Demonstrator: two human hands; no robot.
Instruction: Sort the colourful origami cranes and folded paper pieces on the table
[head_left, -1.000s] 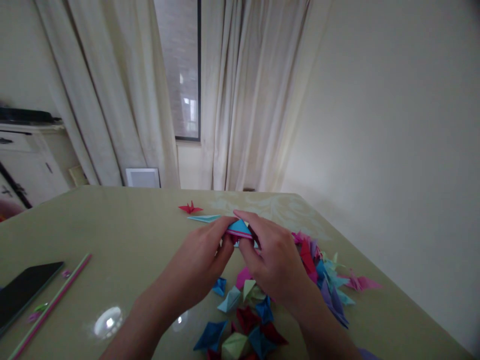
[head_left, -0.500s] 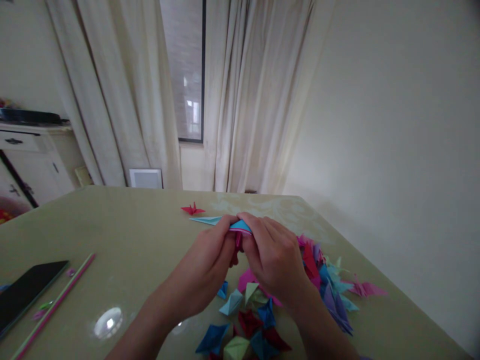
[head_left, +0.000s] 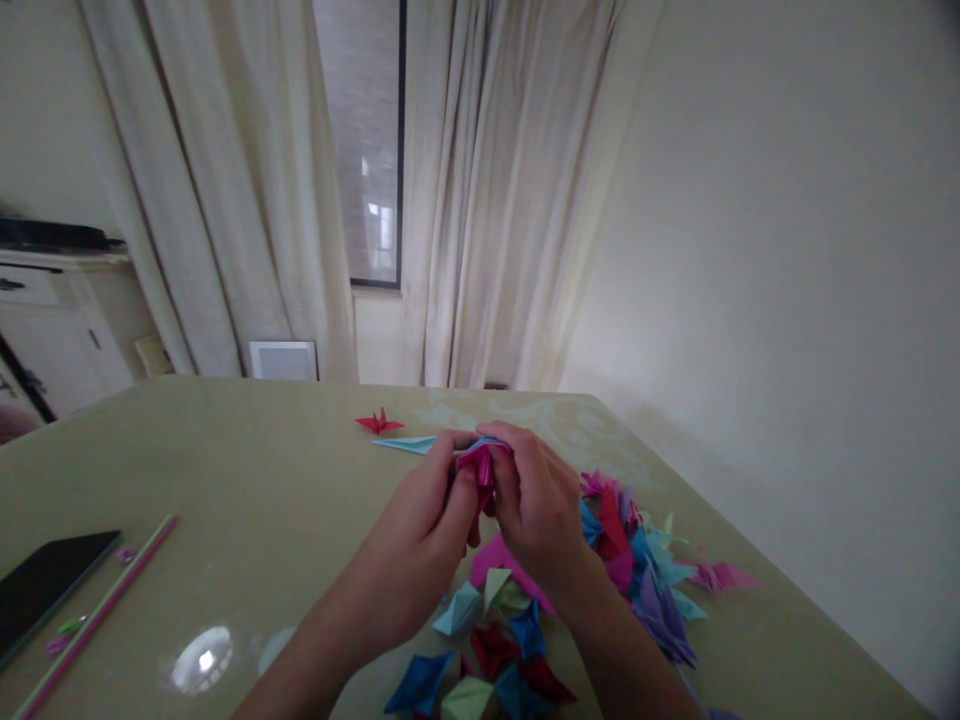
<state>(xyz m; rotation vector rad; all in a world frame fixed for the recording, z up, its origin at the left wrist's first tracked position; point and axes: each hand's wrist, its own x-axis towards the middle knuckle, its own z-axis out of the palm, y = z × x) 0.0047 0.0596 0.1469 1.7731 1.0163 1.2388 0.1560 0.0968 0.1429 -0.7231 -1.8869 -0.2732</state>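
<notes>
Between both hands is a piece of folded origami paper, magenta with a light blue edge along its top. My left hand pinches its left side, thumb in front. My right hand grips the other side, fingers curled over the top; part of the paper is hidden by the fingers. Just beyond my left hand, a narrow light blue folded strip lies on the table, with a small red paper crane behind it. Below my hands sit several folded paper pieces in blue, green and dark red.
To the right lies a heap of paper cranes; a pink crane rests at its edge. A dark phone and a long pink-and-green stick lie left on the green table. A wall borders the right side.
The held paper has tilted, so its magenta underside faces me more and less blue shows. Both hands stay close together on it. The view has shifted slightly.
</notes>
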